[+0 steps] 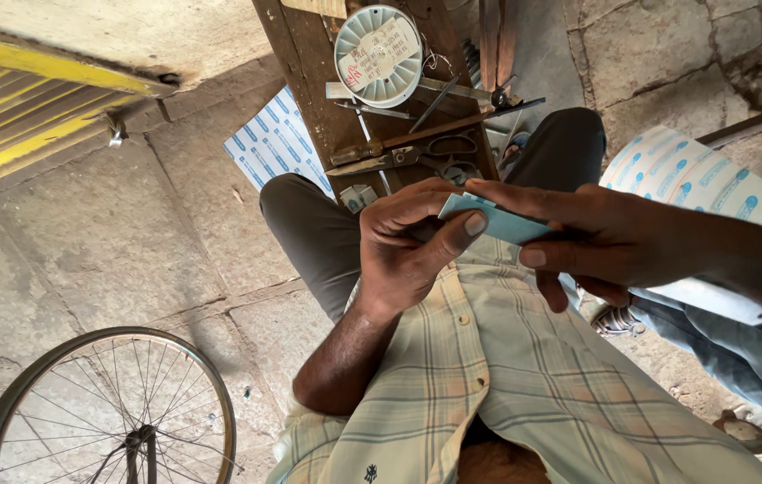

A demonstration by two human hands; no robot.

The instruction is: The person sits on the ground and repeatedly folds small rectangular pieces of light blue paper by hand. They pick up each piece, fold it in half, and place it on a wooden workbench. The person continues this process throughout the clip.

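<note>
At 7 o'clock we note a spoked bicycle wheel (112, 412) on the stone floor (130, 233); at 10 o'clock, a yellow-striped metal edge (22, 108). A printed blue-and-white sheet (275, 143) lies on the floor at 11 o'clock, beside a wooden bench (309, 81). At 12 o'clock the bench carries a round white spool (378, 56), with scissors (417, 154) and other metal tools below it.

At centre our left hand (403, 246) is curled narrow, thumb pressed on the near edge of a small pale-blue card (497, 222). Our right hand (605, 242), at 3 o'clock, pinches the same card from the other side, forefinger laid along its top. The card sits between both hands, above the checked shirt (506, 376). Behind the right forearm we see a rolled blue-and-white printed sheet (704, 179); whether the arm touches it, we cannot tell.
</note>
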